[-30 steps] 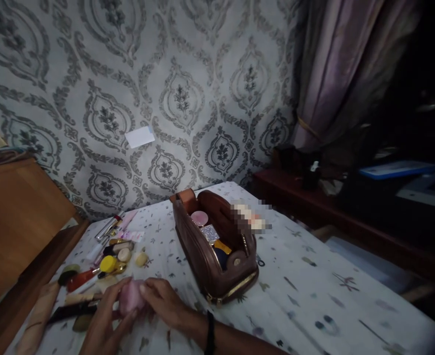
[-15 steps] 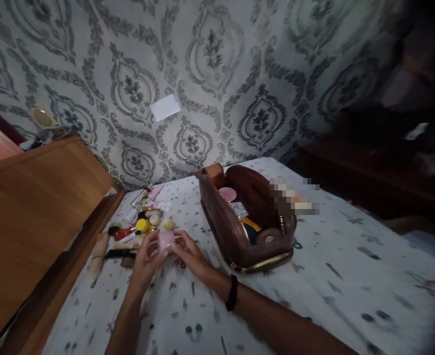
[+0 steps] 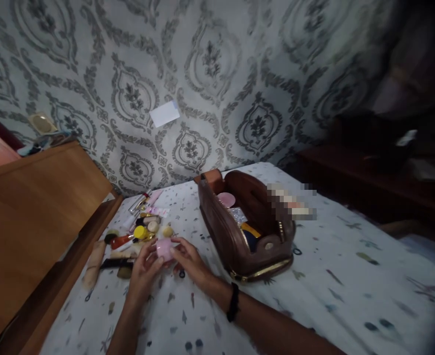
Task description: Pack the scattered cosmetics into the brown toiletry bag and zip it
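Note:
A small pink jar (image 3: 164, 250) is held between both hands, just above the sheet. My left hand (image 3: 146, 262) closes on its left side, thumb toward the front. On its right side, my right hand (image 3: 188, 259) grips it with thumb and fingers; a black band circles that wrist. Beyond the hands lies a spread of cosmetics, among them a yellow-capped item (image 3: 140, 232), a red-brown bottle (image 3: 121, 241) and a beige tube (image 3: 94, 261). To the right stands an unzipped brown bag (image 3: 220, 227) with a pink round item (image 3: 226, 199) and a silvery packet (image 3: 238, 215) inside.
A white patterned sheet (image 3: 187, 315) covers the surface under everything. At the left rises a wooden panel (image 3: 43, 197). The patterned wall (image 3: 210, 64) stands behind, with a white card (image 3: 164, 114) on it. Dark furniture (image 3: 350, 172) is at the right.
The view has shifted slightly, so the bag and hands appear a little lower. Both hands keep hold of the pink jar, with only slight finger movement.

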A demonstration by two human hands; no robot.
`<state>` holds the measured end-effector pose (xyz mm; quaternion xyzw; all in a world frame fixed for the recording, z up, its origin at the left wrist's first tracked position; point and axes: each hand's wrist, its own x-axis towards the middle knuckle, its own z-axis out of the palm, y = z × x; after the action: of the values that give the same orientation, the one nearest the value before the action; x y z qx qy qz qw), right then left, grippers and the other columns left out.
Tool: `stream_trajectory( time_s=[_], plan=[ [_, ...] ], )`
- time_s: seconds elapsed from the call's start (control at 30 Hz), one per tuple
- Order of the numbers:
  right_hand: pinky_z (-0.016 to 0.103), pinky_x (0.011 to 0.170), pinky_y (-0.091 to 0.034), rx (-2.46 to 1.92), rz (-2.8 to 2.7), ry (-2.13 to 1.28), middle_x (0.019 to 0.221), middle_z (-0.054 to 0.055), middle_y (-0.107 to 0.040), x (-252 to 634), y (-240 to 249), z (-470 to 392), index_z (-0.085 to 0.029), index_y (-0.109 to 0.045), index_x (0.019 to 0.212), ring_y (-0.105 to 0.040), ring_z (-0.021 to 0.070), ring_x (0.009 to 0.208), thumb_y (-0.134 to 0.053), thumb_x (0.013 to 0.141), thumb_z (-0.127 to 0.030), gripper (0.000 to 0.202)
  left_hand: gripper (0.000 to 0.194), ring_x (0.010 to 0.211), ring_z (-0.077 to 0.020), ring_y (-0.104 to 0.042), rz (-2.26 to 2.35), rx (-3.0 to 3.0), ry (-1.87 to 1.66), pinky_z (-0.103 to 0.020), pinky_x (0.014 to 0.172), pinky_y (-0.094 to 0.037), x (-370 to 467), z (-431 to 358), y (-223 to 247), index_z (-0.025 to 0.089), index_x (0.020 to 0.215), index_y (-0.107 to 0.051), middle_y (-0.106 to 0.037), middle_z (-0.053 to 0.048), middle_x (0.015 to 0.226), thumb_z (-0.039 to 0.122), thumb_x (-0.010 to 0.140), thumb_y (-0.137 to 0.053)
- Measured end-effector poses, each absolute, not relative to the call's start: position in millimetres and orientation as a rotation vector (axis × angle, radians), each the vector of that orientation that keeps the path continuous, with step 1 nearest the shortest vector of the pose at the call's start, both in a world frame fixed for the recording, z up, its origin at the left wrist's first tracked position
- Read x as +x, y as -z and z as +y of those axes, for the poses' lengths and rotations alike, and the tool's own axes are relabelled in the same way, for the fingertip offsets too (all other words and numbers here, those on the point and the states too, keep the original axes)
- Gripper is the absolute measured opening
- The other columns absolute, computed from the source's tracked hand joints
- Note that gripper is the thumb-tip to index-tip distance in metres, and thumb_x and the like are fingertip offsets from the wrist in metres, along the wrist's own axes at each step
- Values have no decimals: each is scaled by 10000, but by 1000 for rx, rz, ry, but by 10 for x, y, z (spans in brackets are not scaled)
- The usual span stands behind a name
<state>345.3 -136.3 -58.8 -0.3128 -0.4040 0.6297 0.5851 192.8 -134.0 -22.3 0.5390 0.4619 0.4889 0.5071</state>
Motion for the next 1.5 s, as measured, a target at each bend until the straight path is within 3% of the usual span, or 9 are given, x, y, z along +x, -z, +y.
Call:
stream_trajectory(
  time_s=[0.33,0.73,0.93,1.07,1.3,1.5],
  plan=[
    [208,444,-378,-728,-911,-1501,768,-35,-594,3431,642,-1323,-201,-520,1051,-570,95,523,-682,672,-765,699,762,857,-257,-699,1398,1552,-1084,-285,596,-553,2205,-1110,-374,175,1139,-601,-693,-84,1018,645,573,-803],
    [201,425,-342,-709,-957,-1556,688,-47,-582,3420,641,-1286,-196,-504,904,-541,78,471,-656,609,-837,721,645,912,-216,-667,1026,1854,-1125,-286,714,-540,3005,-806,-1156,189,1178,-586,-673,-79,1091,523,666,-791],
    [211,441,-350,-750,-964,-1547,682,-36,-592,3425,621,-1306,-191,-516,875,-527,78,469,-650,662,-799,659,614,888,-196,-663,815,2010,-1046,-294,757,-525,3471,-611,-1415,186,1173,-575,-658,-61,1070,461,666,-786],
    [217,451,-350,-757,-982,-1571,678,-38,-587,3410,658,-1281,-194,-511,878,-538,91,488,-642,657,-807,665,545,905,-211,-663,764,2313,-771,-311,797,-514,3771,-440,-1512,181,1158,-602,-677,-48,981,414,692,-764],
    [206,436,-315,-740,-977,-1572,675,-45,-587,3413,672,-1294,-199,-494,848,-534,80,486,-630,635,-843,691,487,880,-227,-660,920,2999,85,-265,705,-454,4296,-185,-1478,222,1170,-643,-706,-19,923,376,717,-732],
    [204,437,-333,-731,-968,-1569,639,-48,-569,3398,686,-1283,-190,-514,880,-532,86,479,-645,608,-844,720,487,954,-290,-671,973,3124,365,-284,712,-454,4620,-93,-1416,204,1101,-677,-731,-88,1031,309,639,-788]
  ],
)
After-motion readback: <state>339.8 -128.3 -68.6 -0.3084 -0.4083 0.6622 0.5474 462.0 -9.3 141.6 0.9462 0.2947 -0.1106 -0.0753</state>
